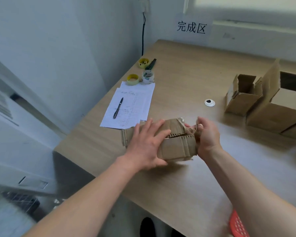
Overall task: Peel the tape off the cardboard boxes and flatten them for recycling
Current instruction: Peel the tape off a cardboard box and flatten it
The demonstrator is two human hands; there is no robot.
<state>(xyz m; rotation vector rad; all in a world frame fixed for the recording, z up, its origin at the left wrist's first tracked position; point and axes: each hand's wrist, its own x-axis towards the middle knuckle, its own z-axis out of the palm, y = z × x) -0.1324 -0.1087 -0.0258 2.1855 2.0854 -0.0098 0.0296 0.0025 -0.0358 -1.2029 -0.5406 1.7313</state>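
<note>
- A light wood-grain table (186,79) fills the middle and right, with a round white cable grommet (209,102) set in its top.
- Pale walls (61,41) meet in a corner behind the table.
- A paper sign (192,28) with dark characters hangs on the far wall.
- A black cable (143,36) runs down the corner.
- A bright window (249,7) shows at the upper right, washing the room in soft daylight.

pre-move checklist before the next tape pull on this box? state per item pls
1. Left hand flat on the cardboard box, pinning it: ok.
2. Right hand pinching the tape strip: ok.
3. Tape fully off: not ok, strip still attached.
4. Box flattened: cannot tell.
5. Pen and papers clear of the pull: ok, papers touch the box's far edge.
6. Open boxes at right waiting: not ok, unflattened.
</note>
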